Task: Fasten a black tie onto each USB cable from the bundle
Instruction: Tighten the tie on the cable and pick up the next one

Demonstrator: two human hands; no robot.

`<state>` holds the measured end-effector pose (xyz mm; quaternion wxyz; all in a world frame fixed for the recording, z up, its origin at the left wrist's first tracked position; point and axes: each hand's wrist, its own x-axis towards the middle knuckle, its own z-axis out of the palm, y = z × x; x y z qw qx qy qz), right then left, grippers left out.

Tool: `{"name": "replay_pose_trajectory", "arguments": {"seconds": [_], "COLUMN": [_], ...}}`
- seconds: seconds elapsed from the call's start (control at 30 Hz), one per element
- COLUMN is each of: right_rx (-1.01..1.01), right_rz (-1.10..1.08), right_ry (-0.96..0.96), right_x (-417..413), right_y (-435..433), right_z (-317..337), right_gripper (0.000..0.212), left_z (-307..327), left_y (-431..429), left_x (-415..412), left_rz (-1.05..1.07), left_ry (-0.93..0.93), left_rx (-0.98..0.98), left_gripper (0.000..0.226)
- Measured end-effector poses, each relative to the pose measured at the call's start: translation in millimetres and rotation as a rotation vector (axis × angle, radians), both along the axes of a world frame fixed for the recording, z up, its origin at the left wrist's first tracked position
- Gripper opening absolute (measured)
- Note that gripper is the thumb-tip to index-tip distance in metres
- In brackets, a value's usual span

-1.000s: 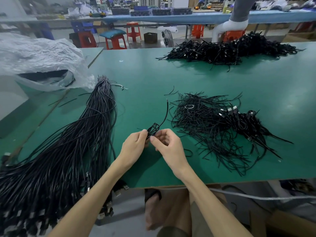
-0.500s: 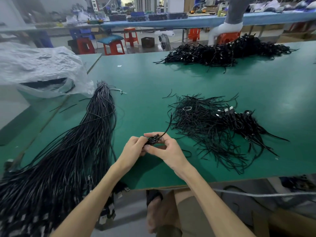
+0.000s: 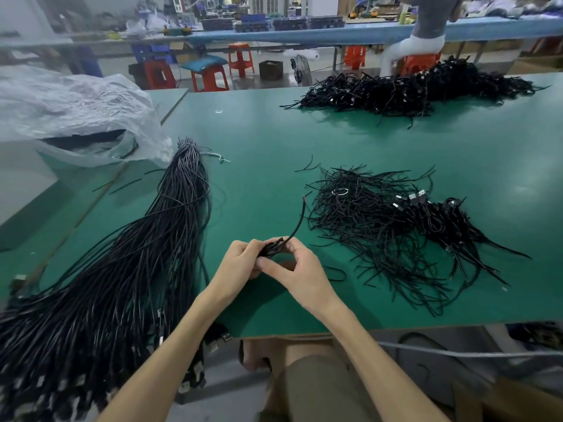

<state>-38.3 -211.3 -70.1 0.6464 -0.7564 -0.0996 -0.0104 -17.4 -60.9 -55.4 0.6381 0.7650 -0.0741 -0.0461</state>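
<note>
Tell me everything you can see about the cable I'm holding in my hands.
Thin, black and rubbery-looking, the cable is folded into a small tight bunch. The left hand and right hand both pinch it above the green table, near the front edge. One free end curves up to the right, its stripped tip showing red.

Table top (image 3: 274, 141): green mat, smooth, low sheen. Cable bundle (image 3: 137, 269): black plastic jacket, slightly glossy. Held cable (image 3: 295, 231): same jacket. Ties (image 3: 374, 239): thin, black, matt. USB plugs (image 3: 413, 197): shiny metal shells. Bag (image 3: 76, 114): thin translucent plastic, crinkled. Stools (image 3: 210, 78): red plastic, smooth.
</note>
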Motion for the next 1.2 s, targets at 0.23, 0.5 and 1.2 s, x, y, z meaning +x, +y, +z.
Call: {"name": "replay_pose_trajectory", "arguments": {"seconds": [0.23,0.5,1.2], "right_rx": [-0.06,-0.229,-0.145], "right_rz": [-0.065,-0.002,-0.045], "right_ry": [0.01,-0.068,-0.192], "right_x": [-0.2,-5.1,-10.2], "right_y": [2.3,4.2,2.6], "right_z": [-5.6,0.7,9.1], "right_gripper": [0.015,0.013,0.024], "left_z": [-3.4,-4.2,6.1], "left_y": [-0.8,2.4,6.8], "left_x": [3.8,7.8,2.1], "left_rz": [0.054,0.078,0.024], "left_ry": [-0.012,0.036,0.11], "left_rx": [0.096,-0.003,0.026], "left_gripper": [0.041,0.047,0.054]}}
